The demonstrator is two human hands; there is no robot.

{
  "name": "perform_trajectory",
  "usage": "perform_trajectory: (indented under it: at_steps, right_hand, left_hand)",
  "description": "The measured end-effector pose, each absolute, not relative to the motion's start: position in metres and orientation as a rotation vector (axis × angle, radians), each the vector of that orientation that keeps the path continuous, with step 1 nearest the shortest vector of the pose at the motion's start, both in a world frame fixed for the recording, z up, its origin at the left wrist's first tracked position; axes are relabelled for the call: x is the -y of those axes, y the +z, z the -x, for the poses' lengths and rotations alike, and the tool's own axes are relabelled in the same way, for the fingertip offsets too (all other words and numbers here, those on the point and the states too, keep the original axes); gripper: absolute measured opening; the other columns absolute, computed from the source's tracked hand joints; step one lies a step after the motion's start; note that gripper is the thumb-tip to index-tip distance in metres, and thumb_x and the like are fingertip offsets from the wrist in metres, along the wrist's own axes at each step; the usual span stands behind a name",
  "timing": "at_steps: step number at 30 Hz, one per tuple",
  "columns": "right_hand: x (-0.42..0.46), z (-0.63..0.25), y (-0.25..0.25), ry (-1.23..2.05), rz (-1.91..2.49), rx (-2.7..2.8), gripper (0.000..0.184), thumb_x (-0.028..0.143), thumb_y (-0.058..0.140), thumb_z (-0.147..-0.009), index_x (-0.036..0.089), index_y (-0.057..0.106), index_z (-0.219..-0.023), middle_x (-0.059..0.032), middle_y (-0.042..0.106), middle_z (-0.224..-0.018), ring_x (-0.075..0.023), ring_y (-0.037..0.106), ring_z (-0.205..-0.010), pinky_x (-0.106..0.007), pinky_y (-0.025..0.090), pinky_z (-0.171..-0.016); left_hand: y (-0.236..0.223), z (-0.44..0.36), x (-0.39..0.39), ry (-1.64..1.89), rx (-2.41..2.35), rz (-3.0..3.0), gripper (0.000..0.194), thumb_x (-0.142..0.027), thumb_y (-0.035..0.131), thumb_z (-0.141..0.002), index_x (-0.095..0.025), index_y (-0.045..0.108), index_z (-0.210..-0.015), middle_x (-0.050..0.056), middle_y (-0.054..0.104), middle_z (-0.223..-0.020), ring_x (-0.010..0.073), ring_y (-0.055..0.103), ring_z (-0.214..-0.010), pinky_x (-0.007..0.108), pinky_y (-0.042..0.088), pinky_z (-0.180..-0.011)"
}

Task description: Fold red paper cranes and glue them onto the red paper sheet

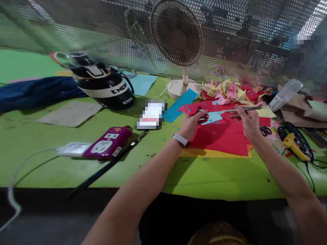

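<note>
The right hand (249, 121) is closed around a slim grey metal tool (251, 109), apparently tweezers, whose tip points left at a pale blue paper piece (216, 117). That piece lies on smooth matte red paper sheets (217, 137), right of the left hand (189, 124). The left hand is curled beside a dotted red folded paper shape (190, 108); its fingertips are partly hidden, so I cannot tell whether they pinch anything.

The loose sheets could slide under uneven pressure, and the hard tip could crease or tear the thin paper. Tiny blue dots around the piece look light enough to scatter if the round cream desk fan (177, 32) behind blows on them; whether it is running is unclear. A sleeve-less forearm could also drag the overhanging sheet edges.

A yellow sheet (214, 153) shows under the red on the glossy green desk (158, 170). Beyond lies a crumpled, angular pile of pink, yellow and red folded paper (227, 92).
</note>
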State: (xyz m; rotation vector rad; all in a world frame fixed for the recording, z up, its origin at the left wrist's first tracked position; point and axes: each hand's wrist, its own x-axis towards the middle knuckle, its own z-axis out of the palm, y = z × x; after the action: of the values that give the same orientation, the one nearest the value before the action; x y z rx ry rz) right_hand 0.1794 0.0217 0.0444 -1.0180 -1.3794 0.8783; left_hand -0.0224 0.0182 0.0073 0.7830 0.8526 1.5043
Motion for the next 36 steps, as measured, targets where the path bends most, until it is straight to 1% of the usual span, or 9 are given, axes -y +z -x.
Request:
perform_trajectory:
  at_steps: [4, 10, 14, 19, 23, 27, 31, 36]
  right_hand:
    - [-0.002, -0.199, 0.048, 0.884, 1.004, 1.316, 0.039, 0.058, 0.073, -0.078, 0.020, 0.067, -0.085, -0.0027, 0.075, -0.070, -0.0177, 0.074, -0.059, -0.023, 0.053, -0.048]
    - [0.009, -0.213, 0.044, 0.927, 1.013, 1.303, 0.040, 0.056, 0.078, -0.074, 0.019, 0.067, -0.083, -0.0029, 0.075, -0.070, -0.0185, 0.075, -0.062, -0.022, 0.050, -0.045]
    - [0.010, -0.214, 0.044, 0.945, 1.030, 1.339, 0.039, 0.055, 0.077, -0.076, 0.019, 0.067, -0.085, -0.0022, 0.075, -0.070, -0.0173, 0.074, -0.059, -0.022, 0.053, -0.048]
    - [0.010, -0.212, 0.041, 0.955, 1.004, 1.405, 0.036, 0.054, 0.073, -0.080, 0.019, 0.068, -0.087, -0.0012, 0.075, -0.073, -0.0154, 0.072, -0.056, -0.024, 0.058, -0.053]
    - [0.011, -0.212, 0.039, 0.941, 1.004, 1.437, 0.037, 0.054, 0.072, -0.081, 0.018, 0.068, -0.088, -0.0017, 0.074, -0.074, -0.0151, 0.072, -0.057, -0.025, 0.058, -0.052]
    - [0.012, -0.212, 0.039, 0.910, 1.018, 1.451, 0.039, 0.056, 0.071, -0.082, 0.018, 0.068, -0.089, -0.0025, 0.074, -0.076, -0.0156, 0.073, -0.059, -0.025, 0.058, -0.051]
    - [0.014, -0.212, 0.042, 0.882, 1.020, 1.465, 0.037, 0.055, 0.070, -0.083, 0.018, 0.068, -0.088, -0.0024, 0.074, -0.076, -0.0150, 0.072, -0.057, -0.025, 0.059, -0.051]
    - [0.017, -0.209, 0.049, 0.858, 1.056, 1.472, 0.042, 0.059, 0.071, -0.078, 0.017, 0.068, -0.084, -0.0029, 0.073, -0.075, -0.0150, 0.071, -0.054, -0.025, 0.059, -0.049]
  left_hand:
    - [0.006, 0.006, -0.002, 1.340, -0.792, -0.931, 0.028, -0.032, 0.086, -0.060, -0.015, 0.069, -0.074, 0.002, 0.067, -0.068, 0.0114, 0.061, -0.060, 0.024, 0.049, -0.057]
    - [-0.001, -0.005, 0.011, 1.139, -0.815, -0.924, 0.027, -0.032, 0.085, -0.061, -0.014, 0.072, -0.078, 0.005, 0.070, -0.072, 0.0130, 0.061, -0.063, 0.026, 0.052, -0.061]
    - [-0.006, -0.005, 0.012, 1.078, -0.838, -0.910, 0.022, -0.029, 0.083, -0.062, -0.014, 0.072, -0.075, 0.005, 0.070, -0.071, 0.0135, 0.062, -0.063, 0.027, 0.052, -0.064]
    - [-0.007, -0.005, 0.013, 1.055, -0.852, -0.941, 0.019, -0.028, 0.080, -0.067, -0.014, 0.072, -0.077, 0.006, 0.070, -0.073, 0.0153, 0.062, -0.065, 0.030, 0.053, -0.067]
    - [-0.007, -0.006, 0.013, 1.055, -0.859, -0.946, 0.016, -0.026, 0.078, -0.069, -0.014, 0.070, -0.076, 0.006, 0.069, -0.073, 0.0153, 0.062, -0.065, 0.030, 0.052, -0.068]
    - [-0.004, -0.006, 0.014, 1.065, -0.860, -0.945, 0.016, -0.026, 0.079, -0.069, -0.014, 0.071, -0.076, 0.006, 0.069, -0.073, 0.0154, 0.061, -0.065, 0.030, 0.052, -0.066]
    - [-0.003, -0.006, 0.015, 1.088, -0.851, -0.912, 0.018, -0.026, 0.082, -0.066, -0.014, 0.072, -0.074, 0.007, 0.070, -0.074, 0.0153, 0.061, -0.064, 0.029, 0.052, -0.064]
    - [-0.004, -0.007, 0.015, 1.105, -0.823, -0.890, 0.018, -0.026, 0.082, -0.066, -0.013, 0.072, -0.074, 0.008, 0.070, -0.076, 0.0152, 0.060, -0.065, 0.032, 0.053, -0.068]
